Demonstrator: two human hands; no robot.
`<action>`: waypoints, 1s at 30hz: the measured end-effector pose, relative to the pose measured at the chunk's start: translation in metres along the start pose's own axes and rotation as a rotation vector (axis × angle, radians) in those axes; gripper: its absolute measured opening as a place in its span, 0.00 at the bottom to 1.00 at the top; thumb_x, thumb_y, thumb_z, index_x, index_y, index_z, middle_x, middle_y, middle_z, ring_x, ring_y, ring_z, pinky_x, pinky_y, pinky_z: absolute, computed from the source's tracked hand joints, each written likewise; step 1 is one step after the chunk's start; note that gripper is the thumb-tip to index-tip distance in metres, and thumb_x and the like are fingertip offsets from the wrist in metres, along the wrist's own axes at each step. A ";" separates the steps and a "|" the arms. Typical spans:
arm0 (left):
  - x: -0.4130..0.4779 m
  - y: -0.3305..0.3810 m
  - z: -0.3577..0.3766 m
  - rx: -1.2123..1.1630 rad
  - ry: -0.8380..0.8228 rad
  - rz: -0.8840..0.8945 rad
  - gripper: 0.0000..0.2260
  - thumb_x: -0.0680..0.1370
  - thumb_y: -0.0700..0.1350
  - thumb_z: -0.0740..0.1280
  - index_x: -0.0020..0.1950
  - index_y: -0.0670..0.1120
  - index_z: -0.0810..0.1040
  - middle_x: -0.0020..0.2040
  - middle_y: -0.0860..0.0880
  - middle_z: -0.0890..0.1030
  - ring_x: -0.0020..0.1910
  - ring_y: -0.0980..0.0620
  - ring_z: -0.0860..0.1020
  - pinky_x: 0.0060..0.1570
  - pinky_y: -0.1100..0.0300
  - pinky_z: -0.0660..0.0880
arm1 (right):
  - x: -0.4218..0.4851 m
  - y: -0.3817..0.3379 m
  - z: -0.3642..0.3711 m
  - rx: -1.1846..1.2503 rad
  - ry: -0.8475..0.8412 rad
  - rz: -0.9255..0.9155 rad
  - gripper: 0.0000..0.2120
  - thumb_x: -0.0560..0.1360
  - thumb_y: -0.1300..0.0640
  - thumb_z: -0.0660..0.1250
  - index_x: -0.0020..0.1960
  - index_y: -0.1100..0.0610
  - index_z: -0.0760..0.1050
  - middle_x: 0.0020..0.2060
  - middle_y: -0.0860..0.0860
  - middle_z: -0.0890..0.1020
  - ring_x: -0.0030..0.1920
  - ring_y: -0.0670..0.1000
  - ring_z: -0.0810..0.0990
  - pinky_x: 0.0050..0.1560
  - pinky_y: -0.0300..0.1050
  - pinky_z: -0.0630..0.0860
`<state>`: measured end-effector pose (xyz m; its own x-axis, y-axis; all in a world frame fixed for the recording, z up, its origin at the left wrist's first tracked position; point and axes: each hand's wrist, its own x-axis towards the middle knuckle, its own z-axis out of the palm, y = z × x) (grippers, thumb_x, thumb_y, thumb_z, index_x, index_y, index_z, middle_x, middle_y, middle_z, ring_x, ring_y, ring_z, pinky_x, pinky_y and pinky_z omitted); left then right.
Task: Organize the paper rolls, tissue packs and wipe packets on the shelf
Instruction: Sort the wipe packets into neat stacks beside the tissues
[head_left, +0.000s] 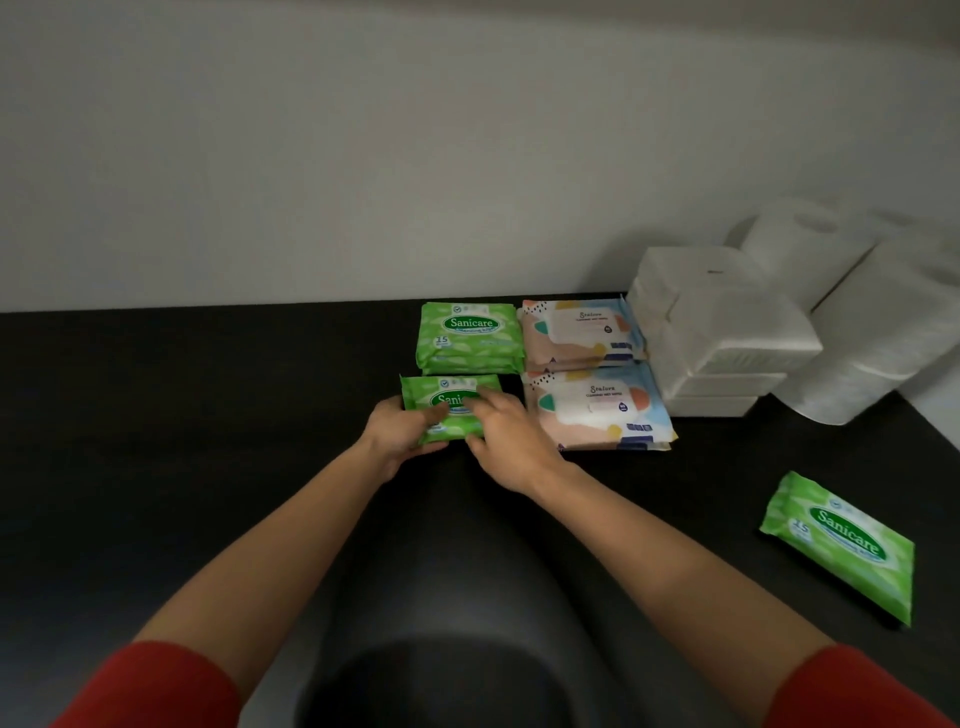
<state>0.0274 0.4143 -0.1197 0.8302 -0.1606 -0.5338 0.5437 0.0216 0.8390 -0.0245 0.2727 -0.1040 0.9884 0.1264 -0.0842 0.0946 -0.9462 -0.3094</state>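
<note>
A green Sanicare wipe packet lies on the black shelf, just in front of a small stack of the same green packets. My left hand grips its left end, thumb on top. My right hand holds its right side, fingers curled over the label. To the right lie two pastel wipe packs, one behind the other. White tissue packs are stacked beside them, and white paper rolls stand at the far right. Another green packet lies alone at the right front.
A plain white wall backs the shelf. The shelf's left half is bare black surface. A dark rounded shape fills the view's bottom middle, between my red-sleeved arms.
</note>
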 end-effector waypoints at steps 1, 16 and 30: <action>0.002 0.000 0.002 0.035 0.003 0.006 0.12 0.76 0.39 0.69 0.59 0.42 0.76 0.54 0.43 0.81 0.47 0.50 0.81 0.40 0.58 0.79 | 0.001 0.001 0.002 0.007 -0.007 0.003 0.24 0.80 0.57 0.59 0.75 0.57 0.60 0.76 0.54 0.58 0.75 0.54 0.54 0.73 0.51 0.53; 0.015 0.011 0.004 0.810 0.222 0.229 0.22 0.71 0.56 0.73 0.59 0.45 0.79 0.53 0.47 0.82 0.48 0.50 0.81 0.45 0.58 0.76 | 0.008 0.012 0.013 -0.143 0.139 0.012 0.23 0.78 0.57 0.61 0.72 0.56 0.65 0.69 0.55 0.69 0.69 0.55 0.65 0.72 0.49 0.56; 0.018 0.011 0.003 0.785 0.238 0.181 0.28 0.69 0.56 0.74 0.64 0.44 0.73 0.57 0.46 0.80 0.50 0.50 0.79 0.46 0.57 0.75 | 0.007 0.012 0.010 -0.181 0.100 0.001 0.23 0.77 0.57 0.61 0.71 0.57 0.64 0.69 0.56 0.68 0.69 0.56 0.65 0.72 0.50 0.56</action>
<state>0.0479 0.4088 -0.1195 0.9481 -0.0062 -0.3178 0.2291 -0.6799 0.6966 -0.0176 0.2655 -0.1176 0.9946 0.1032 0.0131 0.1040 -0.9856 -0.1332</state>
